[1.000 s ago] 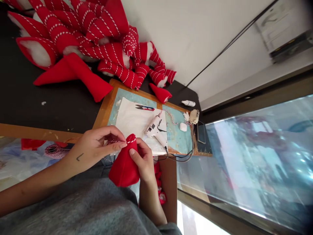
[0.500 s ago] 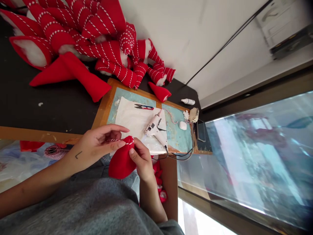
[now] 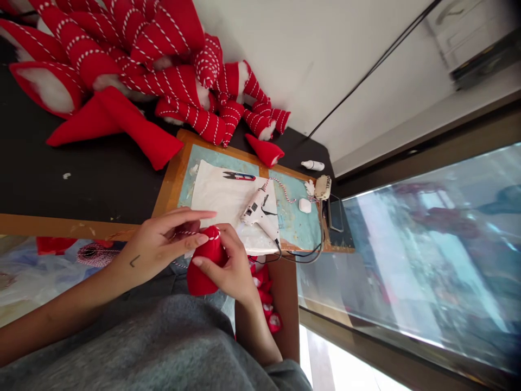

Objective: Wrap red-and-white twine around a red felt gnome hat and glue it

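A red felt cone (image 3: pixel 200 281) is gripped by my right hand (image 3: pixel 231 266), its tip pointing away from me and the thumb lying across its side. My left hand (image 3: pixel 163 241) pinches a red-and-white twisted cord (image 3: pixel 185 233) between thumb and fingers at the cone's tip; the index finger stretches out past it. A short stretch of the cord lies against the tip. Beyond my hands, a white hot glue gun (image 3: pixel 260 214) rests on a white cloth (image 3: pixel 211 190). Thread snips (image 3: pixel 239 176) lie above it on the same cloth.
Many red cones wound with cord (image 3: pixel 179 87) are heaped at the back left, with plain red ones (image 3: pixel 142 127) in front. A small white bottle (image 3: pixel 312 165), a white case (image 3: pixel 304 205) and a phone (image 3: pixel 336 214) lie to the right. A cord spool (image 3: pixel 95 253) is below the table edge.
My right hand has shifted its hold, its thumb now farther left across the cone, which has turned slightly. My left hand keeps pinching the cord near the tip.
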Available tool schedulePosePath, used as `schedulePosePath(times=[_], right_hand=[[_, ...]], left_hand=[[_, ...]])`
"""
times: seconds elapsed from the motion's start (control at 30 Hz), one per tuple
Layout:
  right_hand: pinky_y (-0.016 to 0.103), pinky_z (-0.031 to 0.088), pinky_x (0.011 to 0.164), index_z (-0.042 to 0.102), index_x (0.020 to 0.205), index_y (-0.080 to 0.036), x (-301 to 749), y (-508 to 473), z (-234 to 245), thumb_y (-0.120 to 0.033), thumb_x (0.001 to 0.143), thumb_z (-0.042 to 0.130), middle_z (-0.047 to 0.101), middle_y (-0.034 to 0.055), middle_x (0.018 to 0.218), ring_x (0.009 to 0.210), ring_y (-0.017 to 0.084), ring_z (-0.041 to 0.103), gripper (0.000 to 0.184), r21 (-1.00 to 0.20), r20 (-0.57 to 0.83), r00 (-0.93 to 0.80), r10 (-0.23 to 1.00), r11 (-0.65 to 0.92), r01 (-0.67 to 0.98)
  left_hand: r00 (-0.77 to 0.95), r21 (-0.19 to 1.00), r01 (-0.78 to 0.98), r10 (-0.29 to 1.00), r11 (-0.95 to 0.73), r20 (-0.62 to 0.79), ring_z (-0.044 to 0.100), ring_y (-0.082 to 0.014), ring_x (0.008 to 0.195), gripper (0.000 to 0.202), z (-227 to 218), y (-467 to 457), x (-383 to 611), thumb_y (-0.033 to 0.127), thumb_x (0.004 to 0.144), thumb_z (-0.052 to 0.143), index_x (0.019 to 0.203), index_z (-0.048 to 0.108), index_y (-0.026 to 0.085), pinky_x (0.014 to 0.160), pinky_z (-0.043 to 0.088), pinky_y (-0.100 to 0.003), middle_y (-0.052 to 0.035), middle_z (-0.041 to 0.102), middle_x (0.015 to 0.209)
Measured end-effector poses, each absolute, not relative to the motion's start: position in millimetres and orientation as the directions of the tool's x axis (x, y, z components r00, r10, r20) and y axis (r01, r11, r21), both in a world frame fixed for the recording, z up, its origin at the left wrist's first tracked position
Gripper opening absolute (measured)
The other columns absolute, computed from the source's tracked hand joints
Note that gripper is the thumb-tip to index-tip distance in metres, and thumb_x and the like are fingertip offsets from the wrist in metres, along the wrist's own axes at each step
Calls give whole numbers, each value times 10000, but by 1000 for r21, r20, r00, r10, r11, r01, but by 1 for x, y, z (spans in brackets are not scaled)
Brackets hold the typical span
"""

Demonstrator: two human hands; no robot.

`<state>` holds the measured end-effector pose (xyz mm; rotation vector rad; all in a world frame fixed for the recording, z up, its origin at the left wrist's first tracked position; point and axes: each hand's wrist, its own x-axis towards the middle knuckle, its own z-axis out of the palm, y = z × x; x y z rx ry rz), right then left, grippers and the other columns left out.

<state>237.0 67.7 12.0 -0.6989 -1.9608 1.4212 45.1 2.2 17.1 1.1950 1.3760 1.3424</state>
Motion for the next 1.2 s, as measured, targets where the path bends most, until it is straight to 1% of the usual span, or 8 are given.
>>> schedulePosePath(times=[0.07, 0.17, 0.3, 0.53, 0.73, 0.87, 1.0, 1.2], right_hand=[[389, 565, 1018, 714, 1309, -272, 235, 66, 10, -483, 933, 814, 719, 72, 1214, 1121, 246, 701, 442, -966, 100, -632, 768, 228, 124], [399, 579, 994, 510, 1522, -316, 235, 62, 8, -450, 926, 818, 762, 62, 1224, 1083, 239, 732, 684, -993, -38, -578, 815, 33, 112], [379, 595, 920, 549, 1260, -303, 235, 60, 7, -498, 929, 806, 792, 52, 1151, 1011, 232, 743, 462, -987, -118, -575, 810, -158, -21], [322, 557, 876, 676, 1135, -268, 232, 64, 8, -516, 932, 786, 747, 38, 1091, 972, 205, 698, 338, -981, -125, -539, 833, -186, -61], [283, 528, 688, 501, 1350, -326, 229, 67, 7, -569, 910, 810, 790, -6, 959, 742, 178, 715, 590, -937, -173, -577, 798, -314, -153], [376, 593, 886, 438, 1442, -317, 228, 65, 10, -668, 948, 720, 789, 54, 1147, 983, 239, 773, 669, -967, -139, -589, 796, -238, -94], [471, 499, 1151, 504, 1383, -286, 226, 65, 10, -550, 701, 971, 699, 102, 1344, 1276, 305, 671, 868, -993, -90, -524, 847, -39, 108], [355, 551, 863, 680, 1098, -243, 225, 68, 11, -521, 892, 784, 759, 39, 1031, 919, 218, 681, 362, -987, -139, -540, 830, -75, 140]], left_hand=[[-199, 1000, -22, 980, 8, -12, 605, -113, 728, 443, 15, 4, 46, 432, 925, 831, 1337, 757, 288, 666, 514, -202, 36, 627, 853], [-215, 991, -122, 973, 60, -85, 616, -124, 725, 372, 13, 7, 46, 459, 857, 882, 1109, 757, 216, 643, 532, -205, 35, 623, 809], [-177, 978, -169, 972, 125, -155, 621, -130, 717, 337, 10, 7, 44, 488, 874, 856, 866, 705, 187, 649, 544, -219, 18, 651, 799], [-224, 970, -212, 960, 118, -165, 621, -147, 779, 325, -2, 8, 45, 464, 873, 864, 1031, 738, 209, 692, 553, -235, 18, 652, 848], [-75, 963, -216, 981, 161, -181, 672, -186, 778, 415, -10, 15, 42, 538, 796, 886, 1070, 810, 237, 679, 558, -254, -15, 724, 839], [-60, 975, -177, 987, 137, -150, 705, -212, 836, 324, -5, 18, 40, 530, 798, 881, 924, 833, 236, 719, 569, -270, -33, 764, 901], [-153, 980, -135, 974, 144, -165, 680, -212, 780, 418, -3, 20, 41, 606, 782, 884, 972, 836, 237, 651, 553, -268, -36, 753, 863], [-148, 927, -287, 946, 239, -290, 573, -141, 619, 590, -13, 21, 38, 700, 710, 913, 1055, 798, 235, 508, 461, -204, 8, 657, 778]])
